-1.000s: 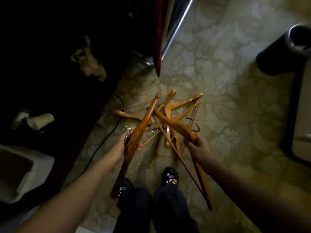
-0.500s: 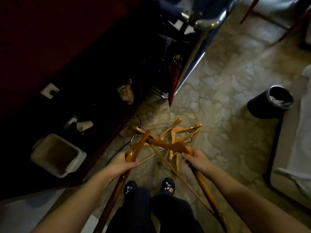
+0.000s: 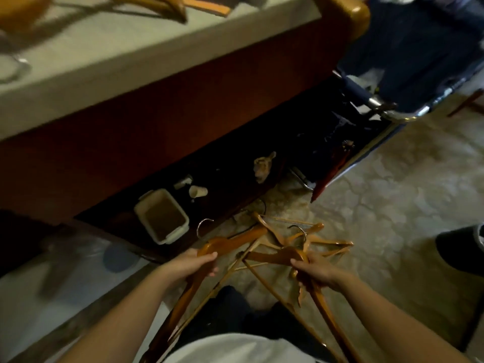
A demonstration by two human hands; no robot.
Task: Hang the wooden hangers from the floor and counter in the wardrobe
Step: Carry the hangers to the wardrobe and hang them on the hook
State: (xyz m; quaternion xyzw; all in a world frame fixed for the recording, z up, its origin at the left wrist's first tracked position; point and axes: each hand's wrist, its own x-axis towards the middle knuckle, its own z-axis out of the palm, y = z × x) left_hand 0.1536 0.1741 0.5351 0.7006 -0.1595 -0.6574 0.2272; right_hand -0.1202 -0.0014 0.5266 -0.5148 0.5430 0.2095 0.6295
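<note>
My left hand [image 3: 192, 265] grips a wooden hanger [image 3: 235, 241] near its neck, its metal hook pointing up to the left. My right hand [image 3: 313, 271] grips a second wooden hanger [image 3: 275, 256] at its neck. Both hangers are lifted off the floor, their arms trailing down past my legs. Other wooden hangers [image 3: 327, 243] lie in a loose pile on the patterned floor just beyond my hands. More wooden hangers [image 3: 162, 6] lie blurred on the pale counter [image 3: 125, 53] at the top left.
A white plastic bin [image 3: 162, 217] and a tipped paper cup [image 3: 197, 191] sit in the dark recess under the counter. A red folded umbrella [image 3: 330, 174] leans by a chrome-framed blue rack [image 3: 403, 113]. A dark waste bin [image 3: 463, 250] stands at the right edge.
The view has tilted up as I rise, bringing the counter top into sight. Both hands have lifted their hangers higher above the pile on the floor.
</note>
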